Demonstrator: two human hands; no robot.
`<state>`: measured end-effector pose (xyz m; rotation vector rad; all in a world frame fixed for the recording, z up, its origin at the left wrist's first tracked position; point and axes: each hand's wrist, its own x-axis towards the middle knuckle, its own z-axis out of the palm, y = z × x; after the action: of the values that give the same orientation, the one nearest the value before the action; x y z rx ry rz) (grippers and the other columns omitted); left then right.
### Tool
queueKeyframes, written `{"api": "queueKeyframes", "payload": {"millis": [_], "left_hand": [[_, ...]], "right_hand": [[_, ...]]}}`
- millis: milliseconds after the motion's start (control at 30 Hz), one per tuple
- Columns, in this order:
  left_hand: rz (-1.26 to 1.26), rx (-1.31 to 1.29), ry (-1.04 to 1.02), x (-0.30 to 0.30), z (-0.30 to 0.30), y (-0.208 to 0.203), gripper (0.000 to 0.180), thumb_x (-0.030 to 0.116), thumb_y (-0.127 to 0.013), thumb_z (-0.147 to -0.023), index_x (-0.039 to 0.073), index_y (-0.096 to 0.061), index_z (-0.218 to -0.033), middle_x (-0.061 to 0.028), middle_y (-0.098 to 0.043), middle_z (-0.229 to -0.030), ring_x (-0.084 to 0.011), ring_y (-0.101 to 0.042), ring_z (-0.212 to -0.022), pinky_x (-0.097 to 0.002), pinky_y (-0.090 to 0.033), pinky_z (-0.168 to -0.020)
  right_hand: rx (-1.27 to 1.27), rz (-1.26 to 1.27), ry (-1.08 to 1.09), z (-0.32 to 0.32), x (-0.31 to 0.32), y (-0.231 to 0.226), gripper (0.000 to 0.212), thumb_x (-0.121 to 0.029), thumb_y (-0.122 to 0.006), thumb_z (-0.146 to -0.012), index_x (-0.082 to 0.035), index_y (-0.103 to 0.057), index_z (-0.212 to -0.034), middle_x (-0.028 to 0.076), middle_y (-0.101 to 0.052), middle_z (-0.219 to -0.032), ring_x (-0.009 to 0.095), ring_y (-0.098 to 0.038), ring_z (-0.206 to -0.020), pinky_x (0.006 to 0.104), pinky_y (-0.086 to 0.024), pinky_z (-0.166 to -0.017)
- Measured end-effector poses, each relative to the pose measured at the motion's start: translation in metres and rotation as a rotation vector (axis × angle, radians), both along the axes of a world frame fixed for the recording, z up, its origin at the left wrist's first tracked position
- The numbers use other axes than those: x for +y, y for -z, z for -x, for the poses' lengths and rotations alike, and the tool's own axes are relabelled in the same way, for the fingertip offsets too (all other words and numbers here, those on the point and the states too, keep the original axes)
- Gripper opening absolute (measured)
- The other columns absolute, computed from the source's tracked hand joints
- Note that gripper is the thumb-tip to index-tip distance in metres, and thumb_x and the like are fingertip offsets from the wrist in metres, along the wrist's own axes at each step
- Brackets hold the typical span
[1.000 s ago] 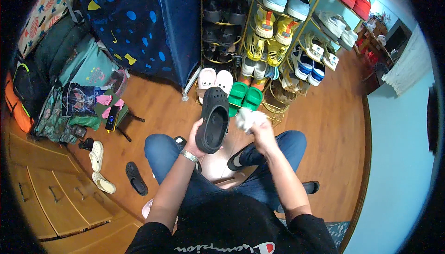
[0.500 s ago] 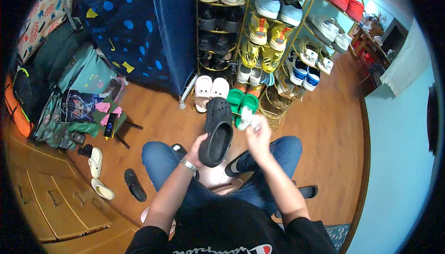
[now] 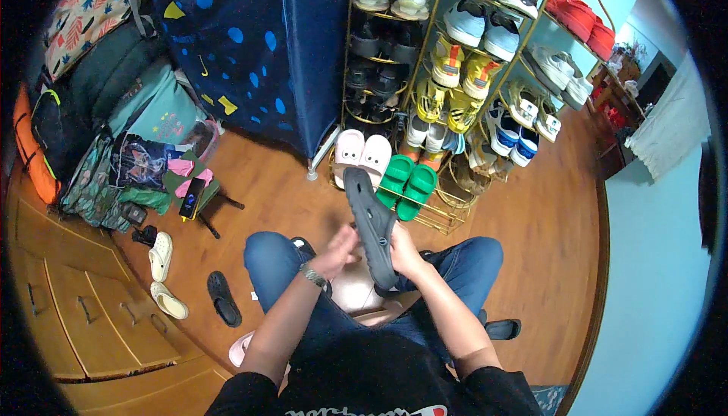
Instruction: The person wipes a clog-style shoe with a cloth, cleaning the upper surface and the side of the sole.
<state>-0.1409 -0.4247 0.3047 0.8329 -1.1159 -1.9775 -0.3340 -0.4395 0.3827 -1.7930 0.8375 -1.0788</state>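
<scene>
A black clog (image 3: pixel 370 226) is held upright over my lap, turned so that its side and part of its sole edge show. My right hand (image 3: pixel 404 251) grips it from the right, with the fingers partly hidden behind the shoe. Close to the clog's left side is my left hand (image 3: pixel 339 252), wearing a metal watch. Motion smears its fingers, and whether they touch the shoe or hold something cannot be made out. Beyond the clog, green slides (image 3: pixel 406 187) and pale pink clogs (image 3: pixel 362 156) sit at the foot of the shoe rack.
A gold wire shoe rack (image 3: pixel 436 219) full of shoes stands ahead. Another dark clog (image 3: pixel 224 298) and cream clogs (image 3: pixel 169 300) lie on the floor at left, near a small stool (image 3: pixel 220 188) with a phone (image 3: pixel 192 197). Wooden drawers (image 3: pixel 83 317) line the left.
The clog has passed from my left hand to my right and turned from its open top to its side. The white item in my right hand no longer shows. The view shifted slightly.
</scene>
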Motion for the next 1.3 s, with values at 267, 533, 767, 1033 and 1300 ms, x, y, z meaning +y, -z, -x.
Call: {"api": "queueKeyframes", "payload": {"millis": [267,533,767,1033,1300], "left_hand": [[-0.187,0.300,-0.338,-0.046,-0.013,-0.051,0.037,0.031,-0.058,-0.099,0.004,-0.058,-0.125,-0.0101,-0.068,-0.113,-0.0221,-0.068,-0.101,-0.0394,-0.055,-0.091],[-0.338,0.448,-0.403,-0.035,-0.012,-0.032,0.045,0.040,-0.054,-0.099,0.003,-0.060,-0.123,-0.0135,-0.069,-0.113,-0.0248,-0.068,-0.100,-0.0407,-0.054,-0.093],[-0.292,0.561,-0.345,-0.035,-0.008,-0.052,0.057,0.052,-0.046,-0.101,0.004,-0.057,-0.129,-0.0129,-0.067,-0.118,-0.0225,-0.067,-0.101,-0.0386,-0.055,-0.092],[-0.341,0.504,-0.203,-0.029,-0.004,-0.043,0.060,0.055,-0.045,-0.100,0.007,-0.057,-0.133,-0.0117,-0.067,-0.118,-0.0216,-0.066,-0.103,-0.0380,-0.054,-0.092],[-0.294,0.534,-0.328,-0.033,-0.008,-0.044,0.058,0.055,-0.043,-0.101,0.007,-0.057,-0.130,-0.0109,-0.068,-0.117,-0.0218,-0.066,-0.104,-0.0386,-0.052,-0.095]], "right_hand": [[0.287,0.131,0.218,-0.022,0.025,-0.015,0.031,0.000,-0.060,-0.079,-0.004,-0.069,-0.109,0.021,-0.069,-0.092,0.041,-0.067,-0.089,0.0436,-0.055,-0.076],[0.497,0.130,0.117,-0.019,0.034,0.002,0.034,-0.002,-0.063,-0.084,-0.004,-0.065,-0.118,0.023,-0.065,-0.109,0.041,-0.064,-0.099,0.0456,-0.052,-0.087],[0.362,0.260,0.074,0.003,0.060,-0.006,0.034,0.004,-0.061,-0.087,-0.002,-0.064,-0.120,0.028,-0.058,-0.130,0.040,-0.063,-0.113,0.0400,-0.054,-0.093],[0.288,-0.356,-0.161,-0.053,0.040,0.019,0.057,-0.001,-0.063,-0.085,0.002,-0.043,-0.139,0.022,-0.046,-0.139,0.034,-0.049,-0.126,0.0379,-0.044,-0.102],[0.383,-0.124,-0.132,-0.046,0.001,-0.012,0.048,-0.007,-0.072,-0.080,-0.004,-0.058,-0.126,0.016,-0.065,-0.112,0.026,-0.062,-0.100,0.0367,-0.052,-0.086]]}}
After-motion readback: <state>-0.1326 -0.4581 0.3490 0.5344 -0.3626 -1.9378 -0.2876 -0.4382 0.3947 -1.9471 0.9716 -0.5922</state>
